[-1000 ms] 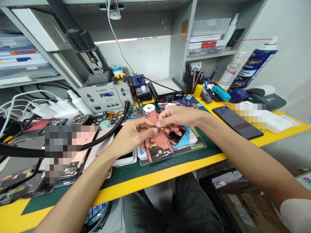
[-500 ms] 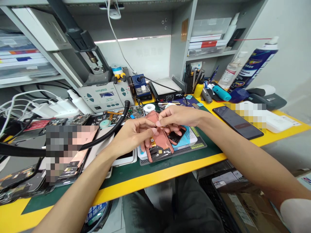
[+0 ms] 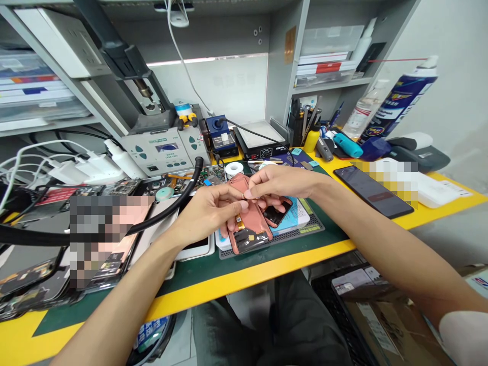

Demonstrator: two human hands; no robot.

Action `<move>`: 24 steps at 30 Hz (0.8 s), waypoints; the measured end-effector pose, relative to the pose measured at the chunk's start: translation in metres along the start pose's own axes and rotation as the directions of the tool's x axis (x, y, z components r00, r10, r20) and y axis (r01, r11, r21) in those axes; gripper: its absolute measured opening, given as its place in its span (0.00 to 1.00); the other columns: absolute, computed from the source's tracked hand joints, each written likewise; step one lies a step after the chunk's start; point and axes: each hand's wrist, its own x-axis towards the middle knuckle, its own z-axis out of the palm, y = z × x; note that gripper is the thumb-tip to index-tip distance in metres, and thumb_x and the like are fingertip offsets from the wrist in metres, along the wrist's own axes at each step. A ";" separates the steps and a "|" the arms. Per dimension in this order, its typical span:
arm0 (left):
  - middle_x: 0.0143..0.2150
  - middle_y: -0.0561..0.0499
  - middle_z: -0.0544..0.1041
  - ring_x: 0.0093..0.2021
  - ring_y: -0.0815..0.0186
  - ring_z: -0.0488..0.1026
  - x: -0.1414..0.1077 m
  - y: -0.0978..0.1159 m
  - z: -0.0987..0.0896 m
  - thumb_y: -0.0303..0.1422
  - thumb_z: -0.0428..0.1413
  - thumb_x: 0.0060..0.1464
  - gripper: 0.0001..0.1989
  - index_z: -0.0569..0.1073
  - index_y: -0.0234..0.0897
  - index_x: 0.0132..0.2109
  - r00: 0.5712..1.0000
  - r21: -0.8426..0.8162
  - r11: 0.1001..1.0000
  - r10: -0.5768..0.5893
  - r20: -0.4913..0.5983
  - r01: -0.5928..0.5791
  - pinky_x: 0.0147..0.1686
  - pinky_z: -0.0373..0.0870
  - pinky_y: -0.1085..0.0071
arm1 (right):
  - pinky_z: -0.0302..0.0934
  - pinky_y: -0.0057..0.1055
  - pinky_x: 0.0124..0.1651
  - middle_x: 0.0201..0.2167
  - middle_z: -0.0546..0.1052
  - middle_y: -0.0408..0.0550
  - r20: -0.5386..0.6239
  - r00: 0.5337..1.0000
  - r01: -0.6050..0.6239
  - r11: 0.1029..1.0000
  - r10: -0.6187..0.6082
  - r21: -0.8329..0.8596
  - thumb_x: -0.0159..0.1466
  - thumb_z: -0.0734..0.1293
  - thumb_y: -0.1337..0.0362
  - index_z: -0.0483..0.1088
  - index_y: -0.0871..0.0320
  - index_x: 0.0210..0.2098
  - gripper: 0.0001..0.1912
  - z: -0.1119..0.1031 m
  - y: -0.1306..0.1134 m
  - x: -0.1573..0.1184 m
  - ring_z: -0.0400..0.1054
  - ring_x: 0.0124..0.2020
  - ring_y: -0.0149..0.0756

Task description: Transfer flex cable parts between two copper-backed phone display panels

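Observation:
My left hand (image 3: 209, 211) and my right hand (image 3: 280, 183) meet above an opened phone part (image 3: 251, 229) with a pinkish frame or backing and a glossy black lower end. Both hands are closed, thumb and forefinger pinched close together. What sits between the fingertips is too small to make out. A second, smaller pink-edged black phone part (image 3: 280, 213) lies just right of the first, partly behind my right fingers. Under them are a blue-and-white box (image 3: 303, 216) and a grey perforated mat (image 3: 318, 225). Fingers hide the middle of the pink part.
On the left lie several tablets and opened devices, crossed by a thick black hose (image 3: 186, 193). Behind stand a grey rework station (image 3: 163, 152), a white spool (image 3: 234, 169) and a black hot plate (image 3: 263, 150). A black phone (image 3: 373, 192) and a spray can (image 3: 400, 101) are on the right.
Almost nothing differs. My hands keep the same fingertip pinch over the pink phone part, with only a tiny shift of the fingers and the view.

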 end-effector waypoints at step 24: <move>0.20 0.55 0.73 0.17 0.70 0.71 0.000 0.003 0.002 0.38 0.60 0.57 0.12 0.73 0.33 0.42 1.000 0.007 1.000 -0.016 -0.022 0.016 0.15 0.72 0.76 | 0.51 0.21 0.11 0.19 0.72 0.40 -0.024 0.999 -0.045 0.999 0.044 -0.028 0.58 0.67 0.63 0.69 0.61 0.25 0.09 0.001 -0.001 0.000 0.61 0.11 0.25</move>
